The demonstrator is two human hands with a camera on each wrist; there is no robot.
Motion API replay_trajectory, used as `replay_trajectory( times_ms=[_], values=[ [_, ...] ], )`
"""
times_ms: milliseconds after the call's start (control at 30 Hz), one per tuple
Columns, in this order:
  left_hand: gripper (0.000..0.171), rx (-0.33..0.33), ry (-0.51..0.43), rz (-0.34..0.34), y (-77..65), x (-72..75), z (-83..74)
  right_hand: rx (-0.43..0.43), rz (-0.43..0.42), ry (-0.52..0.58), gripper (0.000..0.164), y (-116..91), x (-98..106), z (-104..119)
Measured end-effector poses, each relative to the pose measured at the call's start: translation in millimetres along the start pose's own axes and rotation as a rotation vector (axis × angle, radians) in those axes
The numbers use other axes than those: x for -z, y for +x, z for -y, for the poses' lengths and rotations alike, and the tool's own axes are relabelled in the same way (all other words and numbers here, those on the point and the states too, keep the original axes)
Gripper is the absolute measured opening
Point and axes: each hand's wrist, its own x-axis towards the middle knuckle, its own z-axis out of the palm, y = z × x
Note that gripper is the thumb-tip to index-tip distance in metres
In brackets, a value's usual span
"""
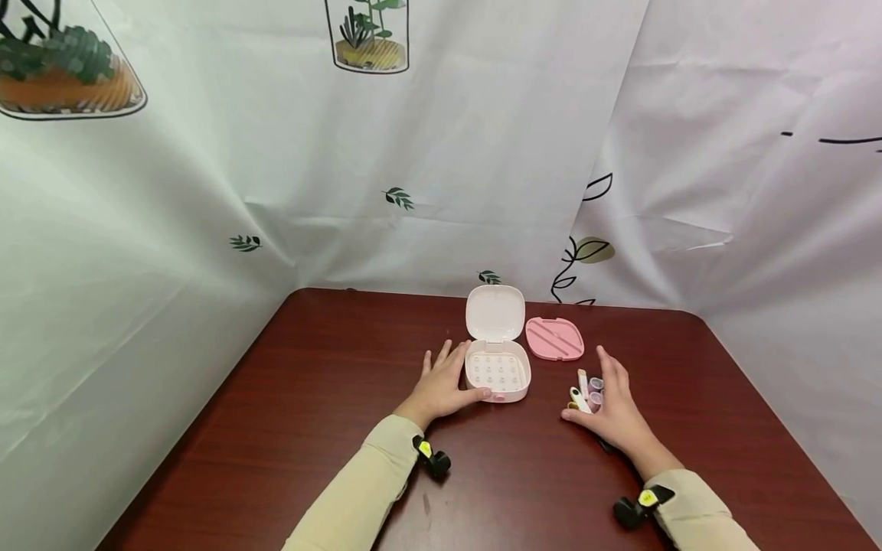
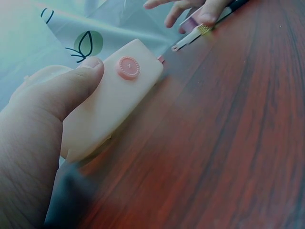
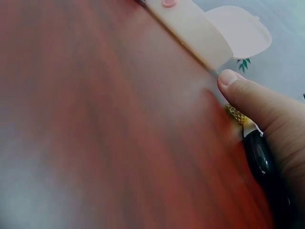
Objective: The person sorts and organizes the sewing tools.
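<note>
A pale pink box (image 1: 498, 398) stands with its lid (image 1: 494, 312) raised; a dotted white tray (image 1: 498, 373) shows inside. My left hand (image 1: 444, 386) rests against its left side, fingers straight and spread. The left thumb lies along the front, near a round pink clasp (image 2: 128, 67). Over to the right, my right hand (image 1: 616, 405) is spread beside a cluster of small things, thumb and fingers apart. Among these are lilac-rimmed round pots (image 1: 596, 384), a slim white piece (image 1: 583, 380) and a white piece with a black spot (image 1: 579, 399). A black handle (image 3: 259, 155) with a gold textured part (image 3: 235, 114) lies under the right thumb.
A pink insert (image 1: 554, 339) with diagonal bars lies just right of the box. Everything is on a dark red wooden table (image 1: 331, 360). White printed cloth (image 1: 448, 153) hangs behind the table and at its sides.
</note>
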Motion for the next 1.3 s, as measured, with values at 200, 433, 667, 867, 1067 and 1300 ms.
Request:
replay_trajectory(
  times_ms=[200,433,667,867,1067,1300],
  values=[
    [0.104,-0.007,0.004,-0.009,0.4,-0.6,1.1,-0.017,0.029,-0.003,0.132,20,-15,7],
    [0.105,-0.014,-0.019,-0.011,-2.2,1.6,-2.2,-0.031,0.049,-0.005,0.128,35,-26,12],
    [0.103,-0.022,-0.022,-0.022,-4.3,2.8,-3.7,-0.020,0.032,0.041,0.127,40,-25,13],
    [0.101,-0.031,-0.014,-0.030,-3.7,1.5,-2.5,-0.008,-0.075,0.154,0.110,39,-13,4],
    [0.103,-0.026,-0.022,-0.025,-4.3,2.5,-2.1,-0.053,-0.161,0.248,0.063,38,-5,-7],
    [0.102,-0.034,-0.024,-0.025,-4.5,3.1,-3.2,-0.157,-0.146,0.169,0.034,36,1,-9]
  ],
)
